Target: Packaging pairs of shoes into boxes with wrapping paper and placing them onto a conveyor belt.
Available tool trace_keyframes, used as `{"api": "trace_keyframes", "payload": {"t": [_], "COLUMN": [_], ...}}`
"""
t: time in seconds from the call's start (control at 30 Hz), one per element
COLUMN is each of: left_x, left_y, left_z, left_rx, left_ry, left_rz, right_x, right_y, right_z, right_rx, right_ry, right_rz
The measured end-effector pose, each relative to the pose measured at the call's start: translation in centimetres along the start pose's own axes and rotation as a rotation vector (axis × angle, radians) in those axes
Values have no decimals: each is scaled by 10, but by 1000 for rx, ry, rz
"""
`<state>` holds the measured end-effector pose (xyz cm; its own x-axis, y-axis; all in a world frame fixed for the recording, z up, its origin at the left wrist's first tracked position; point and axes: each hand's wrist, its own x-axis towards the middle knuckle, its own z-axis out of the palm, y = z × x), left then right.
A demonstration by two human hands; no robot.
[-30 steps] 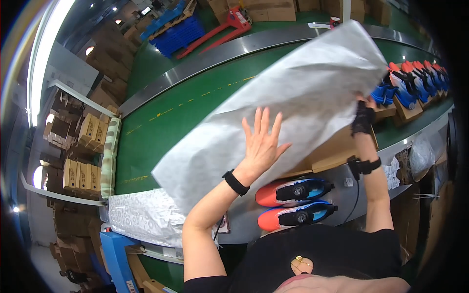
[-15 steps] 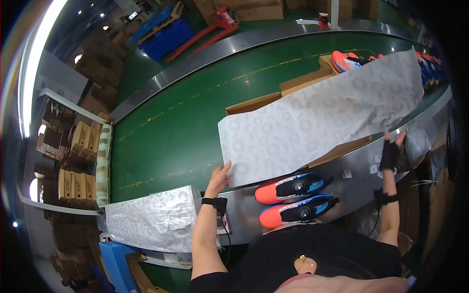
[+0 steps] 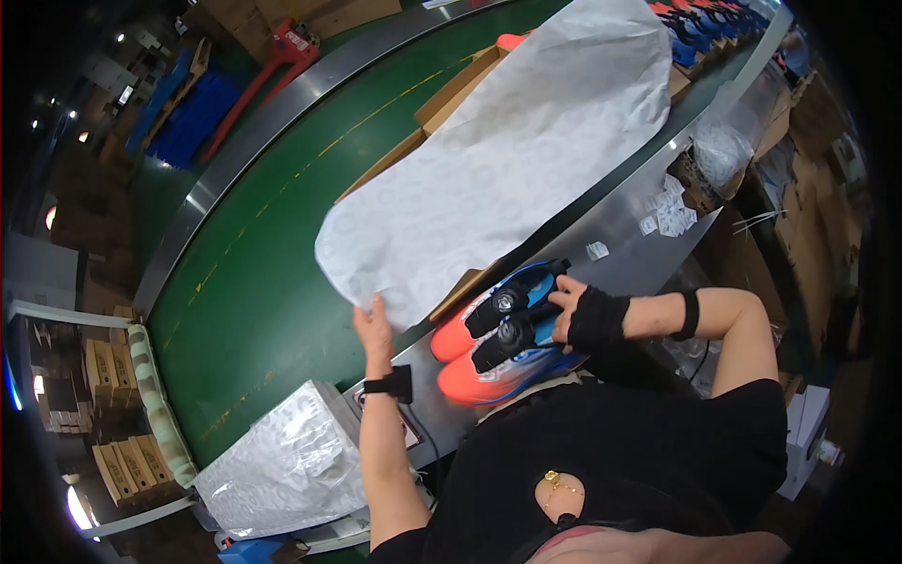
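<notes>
A large sheet of pale patterned wrapping paper [image 3: 507, 160] lies spread over an open brown cardboard box [image 3: 462, 94] in front of me, hiding most of the inside. My left hand [image 3: 374, 329] pinches the paper's near left corner between thumb and fingers. Closer to my body, two orange, black and blue shoes [image 3: 470, 381] stand side by side on the metal edge, toes to the left. My right hand [image 3: 592, 315], in a black fingerless glove, has its fingers hooked at the heel openings of the shoes.
A stack of the same patterned paper [image 3: 291, 461] lies at the lower left. Small white tags [image 3: 669, 211] are scattered on the metal edge [image 3: 620, 273]. Clear plastic bags [image 3: 723, 146] sit at the right, with more orange and blue shoes [image 3: 719, 19] at the far right.
My right hand has left the paper's right end and come down to the shoes' heels. The paper now lies flatter over the box. My left hand stays at its corner.
</notes>
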<state>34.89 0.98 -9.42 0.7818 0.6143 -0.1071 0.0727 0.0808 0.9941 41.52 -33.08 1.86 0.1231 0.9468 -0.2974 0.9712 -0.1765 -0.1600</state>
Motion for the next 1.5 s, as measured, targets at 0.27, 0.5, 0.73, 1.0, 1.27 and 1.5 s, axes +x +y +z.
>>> {"api": "trace_keyframes", "payload": {"t": [0.27,0.5,0.73,1.0,1.27,1.5], "left_x": [-12,-9,48,47,-60,-94], "left_y": [50,114,57,34,63,39], "left_z": [-89,-4,46,52,74,55], "left_rx": [214,35,205,1412,905,255], "left_ry": [43,-165,-442,-721,-792,-381], "left_rz": [90,63,-167,240,438,62], "right_x": [72,212,194,68,1,31], "right_y": [59,66,44,131,90,38], "right_z": [-46,9,-19,24,173,16], "right_rx": [1340,995,264,109,953,1653], "right_ry": [431,356,71,861,783,414], "right_rz": [283,446,186,498,863,329]}}
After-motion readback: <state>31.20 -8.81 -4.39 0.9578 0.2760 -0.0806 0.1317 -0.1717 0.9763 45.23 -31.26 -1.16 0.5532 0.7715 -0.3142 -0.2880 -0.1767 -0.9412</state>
